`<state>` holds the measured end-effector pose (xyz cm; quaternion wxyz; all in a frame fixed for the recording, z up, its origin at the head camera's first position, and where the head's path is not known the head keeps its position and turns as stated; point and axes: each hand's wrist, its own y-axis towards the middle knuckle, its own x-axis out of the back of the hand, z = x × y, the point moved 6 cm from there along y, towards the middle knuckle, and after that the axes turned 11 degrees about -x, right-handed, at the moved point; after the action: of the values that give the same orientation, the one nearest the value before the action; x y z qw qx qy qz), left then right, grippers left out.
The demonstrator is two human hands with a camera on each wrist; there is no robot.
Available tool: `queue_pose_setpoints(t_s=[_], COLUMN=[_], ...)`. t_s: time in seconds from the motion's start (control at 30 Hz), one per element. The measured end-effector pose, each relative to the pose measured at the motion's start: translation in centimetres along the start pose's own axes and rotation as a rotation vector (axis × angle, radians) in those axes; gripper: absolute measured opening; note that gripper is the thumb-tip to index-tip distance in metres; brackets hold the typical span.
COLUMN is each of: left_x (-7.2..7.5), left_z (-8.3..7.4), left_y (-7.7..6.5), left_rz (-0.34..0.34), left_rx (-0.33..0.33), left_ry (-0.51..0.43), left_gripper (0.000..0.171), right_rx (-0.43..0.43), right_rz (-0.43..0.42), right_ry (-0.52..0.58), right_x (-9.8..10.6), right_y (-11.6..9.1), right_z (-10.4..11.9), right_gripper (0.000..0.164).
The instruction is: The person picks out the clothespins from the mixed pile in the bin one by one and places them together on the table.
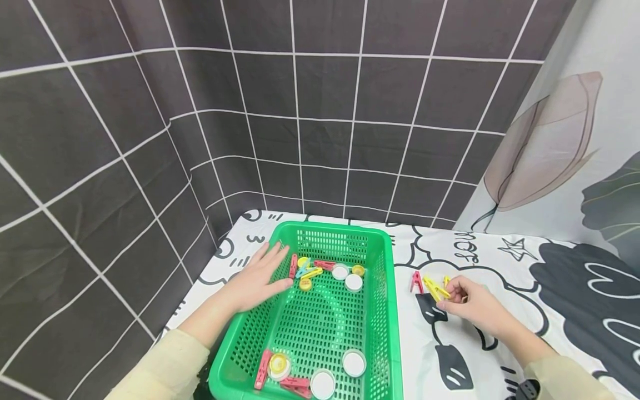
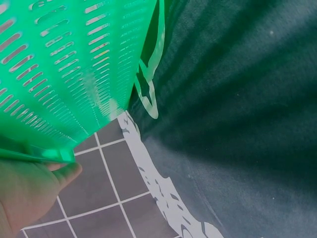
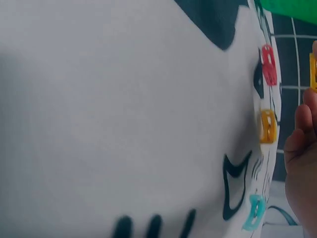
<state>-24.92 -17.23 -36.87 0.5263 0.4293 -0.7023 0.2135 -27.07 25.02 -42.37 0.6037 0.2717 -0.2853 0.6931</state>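
A green perforated basket (image 1: pixel 395 333) stands in front of me on the cloth. My left hand (image 1: pixel 257 280) rests on its left rim with fingers spread; in the left wrist view the thumb lies against the rim. To the right of the basket, my right hand (image 1: pixel 467 300) pinches a yellow clothespin (image 1: pixel 433 289) between thumb and fingers, above the cloth. A red clothespin (image 1: pixel 416 281) lies just left of it. The right wrist view shows another yellow clothespin (image 3: pixel 268 127) and a light blue clothespin (image 3: pixel 255 212) on the cloth.
At the basket's far end lie red clothespins (image 1: pixel 325 265), a blue clothespin (image 1: pixel 302 270), white caps (image 1: pixel 354 283) and yellow caps (image 1: pixel 305 284). More caps and red clothespins (image 1: pixel 263 369) sit at its near end. A dark tiled-pattern curtain (image 1: pixel 325 139) hangs behind and left.
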Motion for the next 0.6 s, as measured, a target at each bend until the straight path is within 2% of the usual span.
queue_pose_setpoints(t_s=[0.4,0.6], left_x=[0.0,-0.1], left_z=[0.1,0.2], left_y=[0.0,0.0], left_rz=[-0.003,-0.005], left_rx=[-0.002,-0.002], left_ry=[0.007,0.007], left_gripper=[0.081,0.081], right_rx=[0.029,-0.006], right_rz=[-0.055,-0.041], right_ry=[-0.031,-0.039], right_x=[-1.4,-2.0], right_y=[-0.9,-1.3], right_z=[0.9,1.3], right_gripper=[0.037,0.037])
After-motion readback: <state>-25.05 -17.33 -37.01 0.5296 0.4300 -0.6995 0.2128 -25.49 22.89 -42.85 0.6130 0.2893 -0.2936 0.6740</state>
